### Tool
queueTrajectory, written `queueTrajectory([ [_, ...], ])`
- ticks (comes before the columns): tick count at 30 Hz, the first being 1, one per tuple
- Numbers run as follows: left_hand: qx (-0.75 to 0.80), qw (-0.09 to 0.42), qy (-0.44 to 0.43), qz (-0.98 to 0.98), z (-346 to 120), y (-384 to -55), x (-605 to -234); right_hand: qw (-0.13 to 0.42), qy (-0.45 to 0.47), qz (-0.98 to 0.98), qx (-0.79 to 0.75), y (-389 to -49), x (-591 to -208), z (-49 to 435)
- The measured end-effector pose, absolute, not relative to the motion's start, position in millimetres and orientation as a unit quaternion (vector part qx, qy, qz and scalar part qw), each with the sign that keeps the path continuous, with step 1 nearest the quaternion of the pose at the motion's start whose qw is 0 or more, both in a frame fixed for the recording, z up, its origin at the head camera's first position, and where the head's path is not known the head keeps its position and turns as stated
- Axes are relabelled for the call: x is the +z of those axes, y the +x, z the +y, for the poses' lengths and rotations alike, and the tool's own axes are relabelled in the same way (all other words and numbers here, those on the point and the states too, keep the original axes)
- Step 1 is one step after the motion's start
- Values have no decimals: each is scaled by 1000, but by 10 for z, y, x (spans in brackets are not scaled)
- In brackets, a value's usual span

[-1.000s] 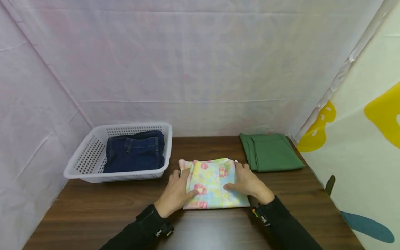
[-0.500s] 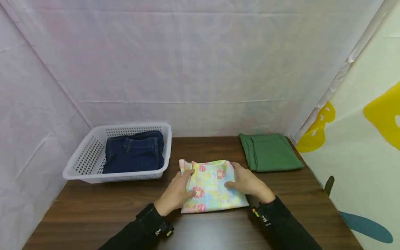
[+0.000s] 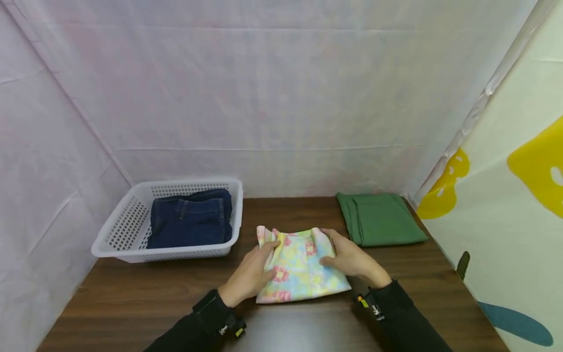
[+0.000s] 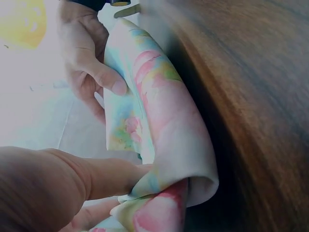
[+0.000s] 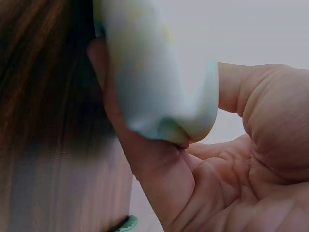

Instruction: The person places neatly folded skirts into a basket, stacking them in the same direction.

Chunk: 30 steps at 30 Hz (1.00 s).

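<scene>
A folded floral cloth (image 3: pixel 294 276) in yellow, blue and pink lies between my hands over the wooden table. Its left edge is gripped by my left hand (image 3: pixel 251 274), thumb on top. At the right edge, my right hand (image 3: pixel 354 255) holds it the same way. The far side bows upward into a shallow trough. In the left wrist view the cloth (image 4: pixel 174 111) stands above the table, its fold curling at the end. Fingers of the right hand (image 5: pixel 159 169) reach beneath the cloth (image 5: pixel 149 77) in the right wrist view, the thumb on its other side.
A white plastic basket (image 3: pixel 112 244) at the left holds folded dark blue jeans (image 3: pixel 189 220). Folded green fabric (image 3: pixel 384 220) lies at the back right of the table (image 3: pixel 145 298). Pale hanging sheets (image 3: pixel 264 98) wall in the back and sides.
The floral cloth lay flatter earlier. My hands have gripped its two sides and raised them, so the far edge now curves up. Basket, jeans and green fabric stay in place.
</scene>
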<state>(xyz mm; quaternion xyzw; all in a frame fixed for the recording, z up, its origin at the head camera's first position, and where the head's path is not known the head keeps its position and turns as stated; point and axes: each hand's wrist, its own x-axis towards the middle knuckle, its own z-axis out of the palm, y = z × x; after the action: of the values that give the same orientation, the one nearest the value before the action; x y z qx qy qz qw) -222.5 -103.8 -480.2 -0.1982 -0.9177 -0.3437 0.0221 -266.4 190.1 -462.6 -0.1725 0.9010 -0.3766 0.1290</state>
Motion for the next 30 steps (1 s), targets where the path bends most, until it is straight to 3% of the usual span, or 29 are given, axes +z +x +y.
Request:
queueTrajectory([
  [17,-343,81,-247,-903,-1050,-2245,-4581,115,-193,875,-429,-2686,-4481,1917],
  [30,-327,100,-260,-903,-1129,-2339,-4189,113,-193,852,-473,-2787,-4189,1879],
])
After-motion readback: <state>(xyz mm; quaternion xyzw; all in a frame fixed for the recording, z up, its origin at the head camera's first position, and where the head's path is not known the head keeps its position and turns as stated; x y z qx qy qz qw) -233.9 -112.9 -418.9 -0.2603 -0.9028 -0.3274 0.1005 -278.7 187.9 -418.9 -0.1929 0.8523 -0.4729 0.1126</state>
